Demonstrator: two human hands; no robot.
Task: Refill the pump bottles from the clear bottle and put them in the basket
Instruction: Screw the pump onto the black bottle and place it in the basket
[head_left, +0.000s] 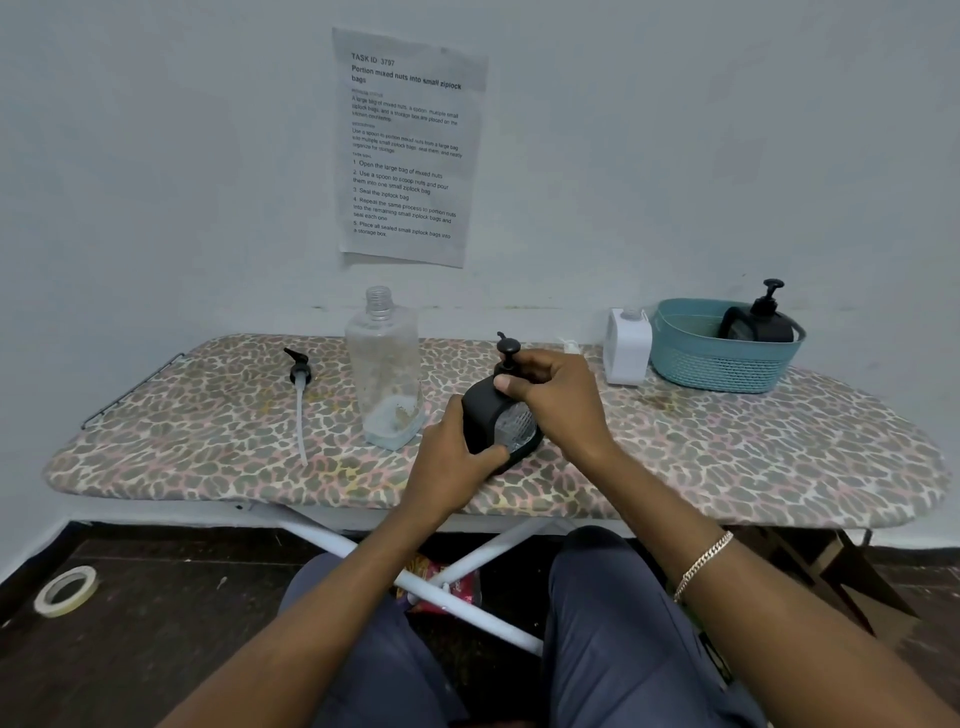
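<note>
Held black pump bottle (501, 421) at frame centre, tilted on the worktop (727, 457): left hand (457, 447) wrapped round its base, right hand (556, 395) grasping its pump collar, probably screwing it down. Stood clear bottle (384, 369) just left, uncapped, nearly drained. Had second pump bottle (763, 322) already in basket (722, 364), upper right. Yet to finish white bottle (627, 348) beside the basket.

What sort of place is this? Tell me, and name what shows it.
Likely a makeshift recording station in a plain room: an ironing board serves as table, a printed task sheet hangs on the wall, a tape roll lies on the floor.
</note>
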